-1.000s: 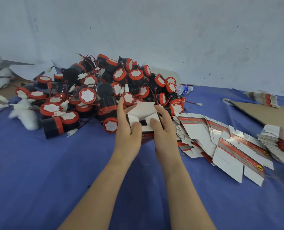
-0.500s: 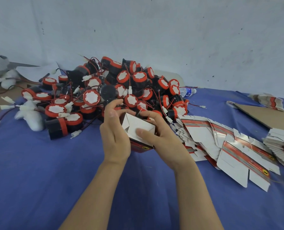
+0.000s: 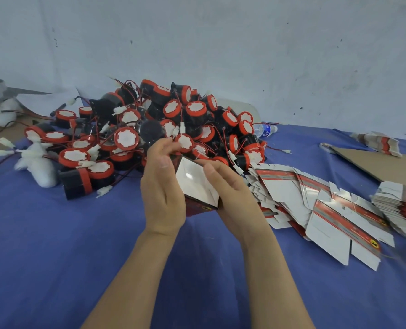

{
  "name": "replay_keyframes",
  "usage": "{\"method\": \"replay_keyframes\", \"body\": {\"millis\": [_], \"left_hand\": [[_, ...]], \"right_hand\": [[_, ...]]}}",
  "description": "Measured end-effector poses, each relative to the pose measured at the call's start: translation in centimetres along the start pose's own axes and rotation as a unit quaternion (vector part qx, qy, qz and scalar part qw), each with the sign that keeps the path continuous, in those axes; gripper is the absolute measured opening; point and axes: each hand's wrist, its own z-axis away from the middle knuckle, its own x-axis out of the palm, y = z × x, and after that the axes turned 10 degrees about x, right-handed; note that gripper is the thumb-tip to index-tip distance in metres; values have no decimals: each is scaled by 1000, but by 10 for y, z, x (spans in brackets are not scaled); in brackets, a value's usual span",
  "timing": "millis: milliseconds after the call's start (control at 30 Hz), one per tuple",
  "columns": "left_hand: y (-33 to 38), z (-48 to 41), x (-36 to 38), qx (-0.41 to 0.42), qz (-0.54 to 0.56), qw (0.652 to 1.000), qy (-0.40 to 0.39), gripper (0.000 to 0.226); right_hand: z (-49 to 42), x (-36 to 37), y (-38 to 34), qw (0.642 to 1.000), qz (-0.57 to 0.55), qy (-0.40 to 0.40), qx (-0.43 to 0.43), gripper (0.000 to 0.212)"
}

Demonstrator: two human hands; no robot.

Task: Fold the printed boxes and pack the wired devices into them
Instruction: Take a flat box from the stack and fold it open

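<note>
I hold one folded printed box [image 3: 193, 186] between both hands above the blue cloth, its closed white end turned toward me and its red printed side facing down. My left hand [image 3: 161, 188] grips its left side, fingers curled over the top corner. My right hand [image 3: 232, 195] holds the right side with the thumb pressed on the white face. Just behind the hands lies a big pile of black-and-red wired devices [image 3: 149, 124] with white connectors. Flat unfolded printed boxes [image 3: 315, 200] are fanned out to the right.
A blue cloth [image 3: 54, 245] covers the table. White padding [image 3: 38, 167] lies at the left of the pile. A water bottle [image 3: 264, 129] lies behind it. A cardboard sheet [image 3: 382, 165] and more stacked flat boxes [image 3: 401, 207] sit at the far right. A pale wall stands behind.
The box's white end flaps, open a second ago, are now folded shut. Both hands have turned the box so the closed end faces me.
</note>
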Motion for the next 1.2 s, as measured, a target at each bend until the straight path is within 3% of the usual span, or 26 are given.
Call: {"method": "replay_keyframes", "body": {"millis": [67, 133, 233, 267, 333, 400, 500, 600, 700, 767, 867, 900, 967, 1033, 1133, 1200], "left_hand": [[-1, 0, 0, -52, -87, 995, -18, 43], [-1, -2, 1, -164, -88, 981, -51, 36], [1, -7, 1, -372, 139, 912, -104, 52], [1, -8, -1, -395, 176, 894, -115, 57], [-2, -7, -3, -379, 190, 897, -125, 47], [-5, -2, 0, -355, 198, 908, -106, 31], [-5, 9, 8, -339, 217, 907, -123, 30], [-1, 15, 13, -371, 223, 892, -133, 27], [1, 13, 13, -401, 212, 885, -101, 29], [1, 11, 12, -384, 186, 901, -79, 28], [-2, 5, 4, -309, 108, 943, -51, 15], [-3, 3, 1, -273, 73, 957, -57, 12], [-5, 2, -3, -204, 13, 975, -91, 9], [-4, 3, -4, -162, 6, 975, -150, 9], [-1, 2, -3, -141, 36, 966, -213, 18], [-2, 1, -3, -166, 65, 970, -165, 41]], "right_hand": [[-2, 3, 0, 991, 17, 103, -82, 17], [-3, 8, 0, 964, 72, 186, -174, 7], [-3, 15, 3, 948, 146, 196, -204, 29], [-3, 16, 5, 951, 145, 184, -200, 39], [-6, 15, 11, 949, 151, 187, -202, 57], [-10, 14, 17, 951, 124, 223, -177, 57], [-13, 15, 24, 944, 100, 299, -100, 9], [-13, 11, 28, 934, 79, 336, -90, 31], [-12, 14, 28, 940, 83, 316, -101, 36], [-12, 16, 28, 941, 124, 296, -111, 32], [-15, 17, 28, 953, 145, 248, -98, 9], [-15, 15, 27, 964, 119, 228, -73, 9], [-18, 11, 25, 979, 18, 203, -12, 28], [-20, 1, 23, 973, -94, 211, 18, 50], [-19, -16, 17, 962, -119, 247, -13, 34], [-16, -21, 15, 956, -135, 261, -16, 34]]}}
